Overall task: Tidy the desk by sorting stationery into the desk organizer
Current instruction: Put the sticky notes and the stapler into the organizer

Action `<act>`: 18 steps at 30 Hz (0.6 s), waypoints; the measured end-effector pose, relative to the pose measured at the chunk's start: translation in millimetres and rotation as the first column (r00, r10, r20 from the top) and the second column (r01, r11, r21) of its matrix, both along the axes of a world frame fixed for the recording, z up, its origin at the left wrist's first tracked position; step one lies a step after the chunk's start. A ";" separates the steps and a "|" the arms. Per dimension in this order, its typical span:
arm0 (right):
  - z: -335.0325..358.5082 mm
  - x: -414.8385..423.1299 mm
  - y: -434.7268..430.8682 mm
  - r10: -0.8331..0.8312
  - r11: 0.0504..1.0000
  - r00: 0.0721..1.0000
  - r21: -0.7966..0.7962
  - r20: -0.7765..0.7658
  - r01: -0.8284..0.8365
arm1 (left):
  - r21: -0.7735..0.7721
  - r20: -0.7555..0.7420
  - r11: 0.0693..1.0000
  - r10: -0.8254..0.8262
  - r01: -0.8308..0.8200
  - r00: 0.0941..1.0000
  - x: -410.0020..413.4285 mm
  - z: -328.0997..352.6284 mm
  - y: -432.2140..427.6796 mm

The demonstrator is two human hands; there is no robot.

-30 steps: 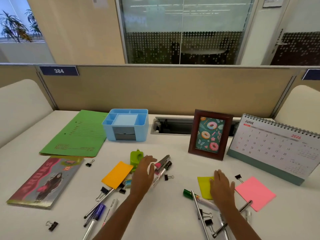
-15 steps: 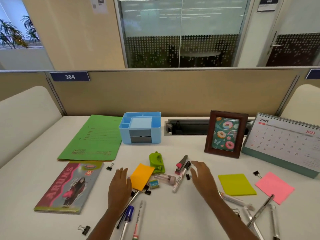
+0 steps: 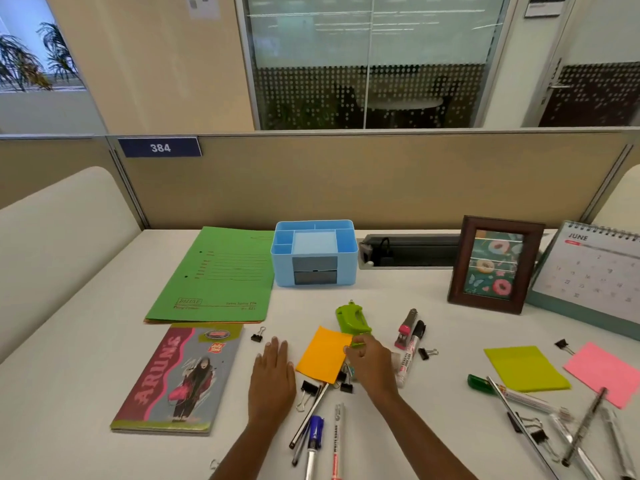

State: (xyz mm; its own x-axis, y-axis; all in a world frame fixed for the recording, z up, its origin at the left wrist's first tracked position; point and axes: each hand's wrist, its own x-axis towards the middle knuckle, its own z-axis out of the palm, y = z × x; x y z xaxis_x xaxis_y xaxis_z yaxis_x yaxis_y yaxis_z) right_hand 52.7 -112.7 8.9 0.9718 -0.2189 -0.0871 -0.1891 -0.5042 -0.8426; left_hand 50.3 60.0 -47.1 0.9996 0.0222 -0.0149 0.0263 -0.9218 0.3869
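The light blue desk organizer (image 3: 281, 269) stands at the back of the desk, its compartments showing nothing inside. In front of it lies a green hole punch (image 3: 350, 317). My right hand (image 3: 373, 367) reaches over an orange sticky pad (image 3: 322, 355), and its fingertips pinch the near end of the punch, which rests on the desk. My left hand (image 3: 273, 372) lies flat and open on the desk, left of the orange pad. A pink stapler (image 3: 407, 329), a white marker (image 3: 408, 360), pens (image 3: 313, 441) and binder clips (image 3: 306, 389) lie around the hands.
A green folder (image 3: 221, 275) and a magazine (image 3: 180, 379) lie to the left. A photo frame (image 3: 495, 265) and a desk calendar (image 3: 592, 271) stand at the right. Lime (image 3: 524, 368) and pink (image 3: 602, 372) sticky pads and more pens (image 3: 554, 420) lie at the front right.
My right hand has moved left from the yellow pad to the green hole punch. My left hand has shifted left off the stationery pile and now lies flat on the desk.
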 end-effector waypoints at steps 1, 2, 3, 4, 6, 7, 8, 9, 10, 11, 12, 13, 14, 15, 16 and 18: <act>-1.5 2.0 3.3 -0.014 1.000 1.000 -0.009 -0.005 0.014 | 0.006 0.019 1.000 -0.001 0.000 1.000 -0.6 -0.4 0.0; -3.1 3.5 6.7 -0.027 0.999 1.000 -0.017 -0.008 0.027 | 0.014 0.025 1.000 -0.008 0.007 1.000 -0.8 0.6 0.4; -5.0 4.7 10.3 -0.042 0.999 0.999 -0.023 -0.012 0.042 | 0.018 0.052 1.000 -0.010 0.009 0.999 -0.7 1.2 0.0; -6.7 5.4 13.7 -0.060 0.998 0.998 -0.028 -0.015 0.060 | 0.025 0.062 0.999 -0.023 0.022 0.998 0.1 1.5 -0.6; -9.0 5.3 19.4 -0.092 0.995 0.996 -0.042 -0.012 0.091 | 0.023 0.084 1.000 -0.023 0.021 0.996 1.7 1.5 0.6; -10.6 5.4 21.8 -0.102 0.993 0.995 -0.053 -0.005 0.101 | 0.031 0.094 0.999 -0.028 0.025 0.995 3.3 1.6 1.3; -12.4 5.8 23.5 -0.109 0.992 0.994 -0.066 0.005 0.109 | 0.040 0.099 0.999 -0.032 0.028 0.995 3.6 1.8 1.2; -13.2 6.3 24.9 -0.117 0.990 0.993 -0.076 0.010 0.117 | 0.033 0.104 0.999 -0.014 0.010 0.995 3.8 1.0 0.7; -13.7 7.3 26.2 -0.124 0.989 0.992 -0.076 0.018 0.125 | 0.023 0.098 1.000 -0.003 0.001 0.995 5.3 0.6 1.2; -13.3 8.5 27.4 -0.129 0.989 0.991 -0.064 0.020 0.130 | 0.039 0.073 0.999 -0.018 0.015 0.997 7.7 0.1 2.2; -12.7 10.5 28.2 -0.133 0.990 0.991 -0.038 0.021 0.133 | 0.041 0.037 0.999 -0.021 0.020 0.999 9.2 1.8 2.9; -9.7 12.4 28.7 -0.136 0.991 0.991 0.013 0.015 0.136 | 0.018 -0.009 1.000 -0.025 0.026 1.000 10.6 6.0 3.7; -5.4 14.6 28.5 -0.138 0.987 0.990 0.082 0.007 0.137 | 0.014 -0.023 0.999 -0.041 0.041 0.999 11.9 7.8 4.0; -0.5 17.7 27.2 -0.133 0.979 0.991 0.152 -0.009 0.133 | 0.031 -0.001 0.998 -0.046 0.046 0.999 13.8 5.6 4.9; 5.2 21.3 25.2 -0.120 0.969 0.993 0.213 -0.023 0.122 | 0.020 0.001 0.999 -0.040 0.040 0.999 14.4 4.1 5.7; 17.7 30.0 18.9 -0.080 0.951 0.996 0.296 -0.044 0.089 | -0.010 0.038 0.999 -0.043 0.043 0.998 15.3 4.4 3.3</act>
State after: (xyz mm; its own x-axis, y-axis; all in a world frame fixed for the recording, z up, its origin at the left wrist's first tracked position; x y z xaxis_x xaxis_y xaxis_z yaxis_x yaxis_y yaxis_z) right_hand 82.7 -93.7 26.6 0.9467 -0.2598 -0.1904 -0.2485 -0.2127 -0.9450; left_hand 65.6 63.3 -42.8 0.9995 -0.0208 0.0227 -0.0281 -0.9176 0.3965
